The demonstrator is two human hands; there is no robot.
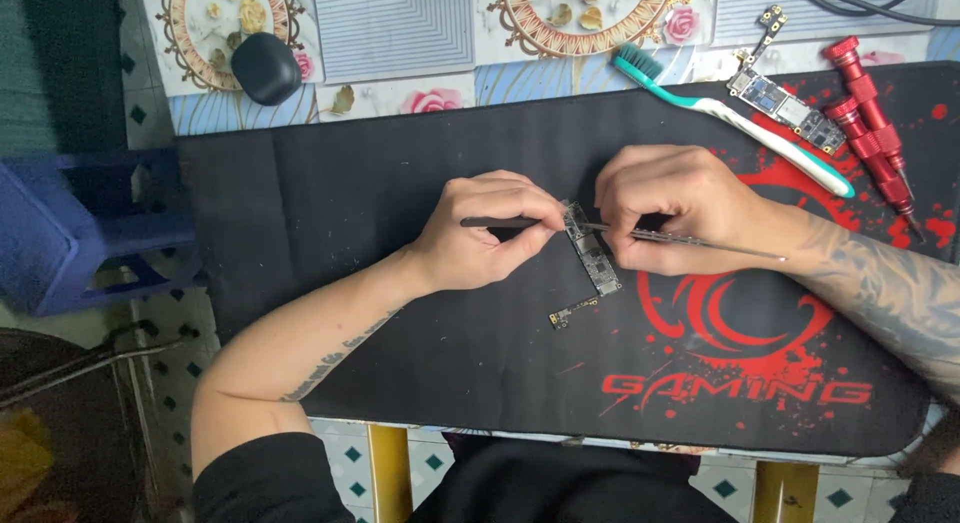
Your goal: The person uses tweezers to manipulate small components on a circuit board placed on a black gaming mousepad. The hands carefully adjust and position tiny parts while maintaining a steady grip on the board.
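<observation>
Circuit board (592,261) on black mat (400,183); left hand (480,233) closed on dark tool (495,223), right hand (680,208) pinching tweezers (700,242).

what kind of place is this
Probably a small phone-repair bench: a bare circuit board worked with thin tools on a black mat, a second board beside red screwdrivers, and a cleaning toothbrush.

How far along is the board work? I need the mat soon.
Done: two boards are bare; the second board lies aside by the toothbrush. In hand: left hand steadies the circuit board with a dark tool; right hand applies a thin metal tool. Left: can't tell.
</observation>
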